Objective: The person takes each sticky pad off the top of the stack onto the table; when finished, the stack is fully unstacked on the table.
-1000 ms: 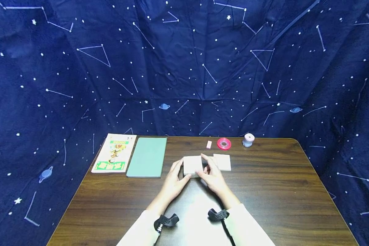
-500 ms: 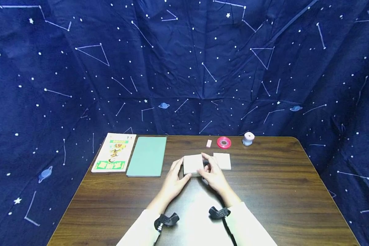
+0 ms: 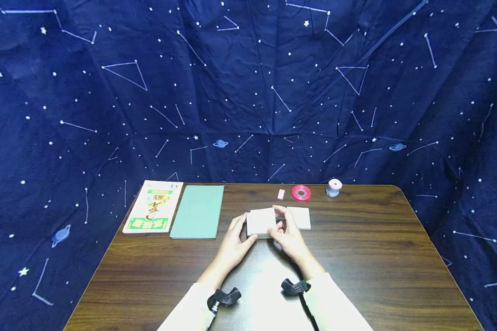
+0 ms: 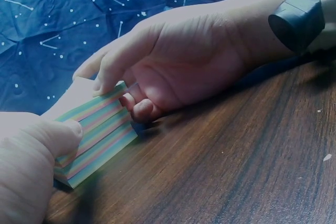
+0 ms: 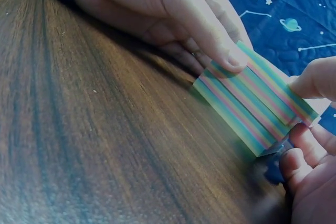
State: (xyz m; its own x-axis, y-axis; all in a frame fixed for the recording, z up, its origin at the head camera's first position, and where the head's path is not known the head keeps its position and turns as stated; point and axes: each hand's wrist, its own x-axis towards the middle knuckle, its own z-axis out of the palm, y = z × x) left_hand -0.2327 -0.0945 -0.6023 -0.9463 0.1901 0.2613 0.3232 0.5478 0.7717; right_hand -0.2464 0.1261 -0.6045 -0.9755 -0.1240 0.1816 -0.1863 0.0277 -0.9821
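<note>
Between the hands on the table is a stack of square note pads (image 3: 254,235), white on top with striped, many-coloured edges in both wrist views. The left hand (image 3: 232,247) grips the stack's left side, its thumb (image 4: 65,136) against the near striped face and its fingers along the far edge. On the opposite side, the right hand (image 3: 289,238) pinches the top note pad (image 3: 263,221) between thumb and index finger, the other fingers curled beneath. That top pad overhangs the ones below toward the right hand.
Behind the right hand lies another white square pad (image 3: 300,218). A pink-and-white eraser (image 3: 281,194), a red ring-shaped spool (image 3: 301,193) and a pale ribbon roll (image 3: 333,188) line the back. At left lie a green notebook (image 3: 198,212) and an illustrated book (image 3: 153,207).
The top note pad has slid to the right over the pads beneath, baring a strip at their left. The right hand has shifted slightly right with it; the left hand stays in place.
</note>
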